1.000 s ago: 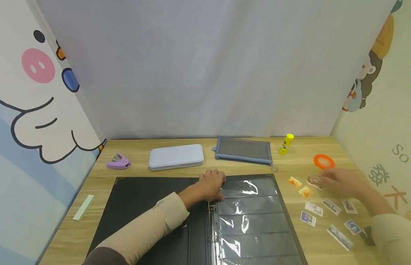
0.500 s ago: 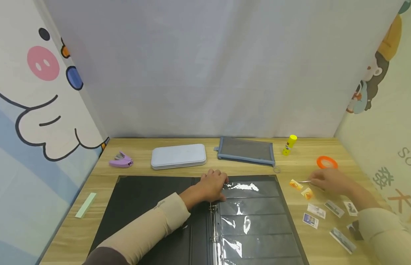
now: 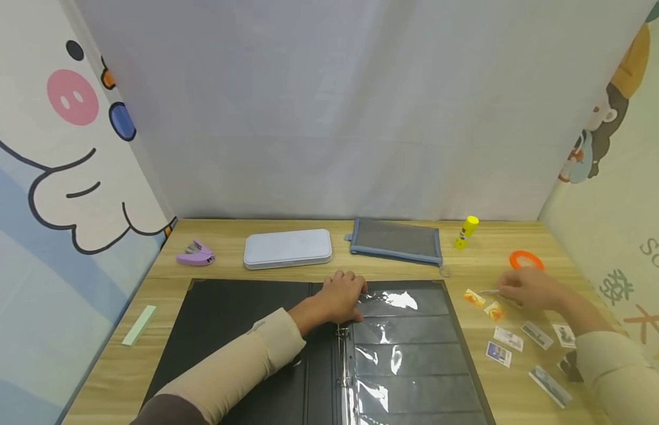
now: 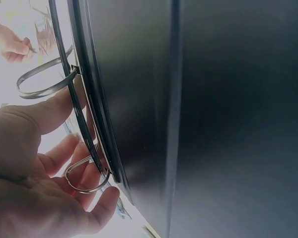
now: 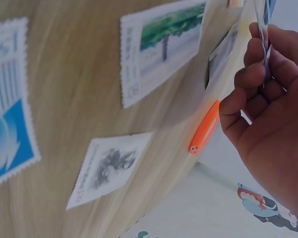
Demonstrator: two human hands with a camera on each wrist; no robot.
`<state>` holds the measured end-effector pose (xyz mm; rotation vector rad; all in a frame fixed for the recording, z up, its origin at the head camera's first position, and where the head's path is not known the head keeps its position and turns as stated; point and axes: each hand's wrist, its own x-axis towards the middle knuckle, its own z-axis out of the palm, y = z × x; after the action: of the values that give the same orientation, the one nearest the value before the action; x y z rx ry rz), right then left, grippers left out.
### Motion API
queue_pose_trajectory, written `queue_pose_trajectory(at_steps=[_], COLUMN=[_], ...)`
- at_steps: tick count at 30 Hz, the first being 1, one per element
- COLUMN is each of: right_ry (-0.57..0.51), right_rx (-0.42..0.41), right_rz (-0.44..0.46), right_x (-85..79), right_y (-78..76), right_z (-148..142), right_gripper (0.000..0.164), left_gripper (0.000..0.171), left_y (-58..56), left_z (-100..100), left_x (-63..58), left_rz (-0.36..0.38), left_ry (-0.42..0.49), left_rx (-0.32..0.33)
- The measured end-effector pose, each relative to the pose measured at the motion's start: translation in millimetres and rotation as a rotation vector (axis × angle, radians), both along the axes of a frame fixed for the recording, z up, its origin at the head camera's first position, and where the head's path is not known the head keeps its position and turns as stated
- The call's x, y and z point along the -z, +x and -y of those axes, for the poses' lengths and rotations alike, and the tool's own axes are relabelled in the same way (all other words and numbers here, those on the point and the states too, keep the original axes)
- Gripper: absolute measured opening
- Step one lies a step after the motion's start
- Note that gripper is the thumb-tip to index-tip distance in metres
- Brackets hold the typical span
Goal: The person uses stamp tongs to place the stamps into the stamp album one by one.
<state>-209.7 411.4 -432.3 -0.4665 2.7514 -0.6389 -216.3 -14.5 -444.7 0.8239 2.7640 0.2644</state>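
A black ring binder (image 3: 244, 319) lies spread on the table, clear pocket pages (image 3: 409, 360) on its right side. My left hand (image 3: 341, 297) rests at the top of the binder rings. In the left wrist view, fingers spread around two metal rings (image 4: 44, 93) beside the page edge. My right hand (image 3: 531, 288) pinches metal tweezers (image 3: 488, 291), whose tip points left toward an orange stamp (image 3: 474, 297). A second orange stamp (image 3: 495, 311) lies just below. In the right wrist view, a green tree stamp (image 5: 171, 42) and a grey portrait stamp (image 5: 109, 166) lie near the hand.
Several more stamps, including a blue one (image 3: 498, 353) and a long one (image 3: 550, 386), lie right of the binder. Behind stand a purple hole punch (image 3: 196, 255), white case (image 3: 288, 248), mesh pouch (image 3: 395, 241), glue stick (image 3: 467, 232) and orange tape roll (image 3: 531, 255).
My right hand has come slightly left and is now steady, with the tweezers' tip showing. The brown stamp seen earlier at its fingertips is no longer visible. My left hand stays put.
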Motion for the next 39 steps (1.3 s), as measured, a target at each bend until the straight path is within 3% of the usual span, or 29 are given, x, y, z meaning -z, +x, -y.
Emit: queue_pose_trajectory(at_steps=[12, 20, 32, 35, 39], right_ry=[0.011, 0.014, -0.202, -0.177, -0.107], right_rx=[0.000, -0.005, 0.027, 0.066, 0.073], right_rz=[0.078, 0.083, 0.163, 0.170, 0.139], right_x=[-1.0, 2.9, -3.0, -4.1, -3.9], right_y=[1.9, -1.6, 2.3, 4.7, 8.1], right_z=[1.9, 2.0, -7.9, -8.3, -7.7], right_gripper=[0.017, 0.015, 0.018, 0.020, 0.036], left_gripper=[0.053, 0.053, 0.054, 0.054, 0.053], left_y=[-1.7, -0.1, -0.9, -1.1, -0.6], left_z=[0.0, 0.3, 0.1, 0.2, 0.3], left_x=[1.6, 2.0, 1.9, 2.4, 2.0], left_rz=[0.004, 0.001, 0.000, 0.002, 0.003], left_ry=[0.001, 0.004, 0.003, 0.006, 0.009], left_rx=[0.005, 0.010, 0.010, 0.009, 0.011])
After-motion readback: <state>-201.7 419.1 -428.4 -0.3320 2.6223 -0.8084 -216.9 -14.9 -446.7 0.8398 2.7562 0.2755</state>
